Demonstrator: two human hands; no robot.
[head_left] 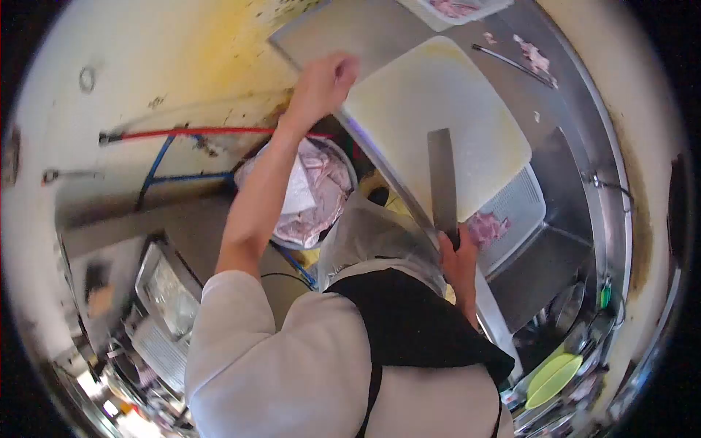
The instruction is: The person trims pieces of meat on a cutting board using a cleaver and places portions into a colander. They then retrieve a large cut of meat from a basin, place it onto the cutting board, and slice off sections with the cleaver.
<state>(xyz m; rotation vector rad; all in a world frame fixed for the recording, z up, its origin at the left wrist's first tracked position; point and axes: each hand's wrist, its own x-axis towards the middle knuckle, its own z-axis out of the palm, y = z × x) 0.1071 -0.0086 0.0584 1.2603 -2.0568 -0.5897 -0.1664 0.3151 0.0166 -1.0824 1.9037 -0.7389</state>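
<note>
My right hand [460, 266] is wrapped round the handle of a cleaver [442, 171] with a long, broad, square-ended blade. Its blade lies over the edge of a white cutting board [438, 95], pointing away from me. My left hand [325, 84] is raised at the board's left corner, fingers curled into a fist; whatever may be inside it is hidden. Below my left forearm stands a round tub of raw meat [328, 182], partly covered by a white sheet [299, 190]. Pink meat pieces [487, 229] lie beside my right hand, in a white basket [520, 212] partly under the board.
A thin dark rod-like tool [515, 66] and meat scraps [533, 55] lie on the steel counter. At the top stands a white container [475, 16] with meat. A red hose or rod [197, 133] runs along the left wall; a yellow-green colander [553, 381] is at lower right.
</note>
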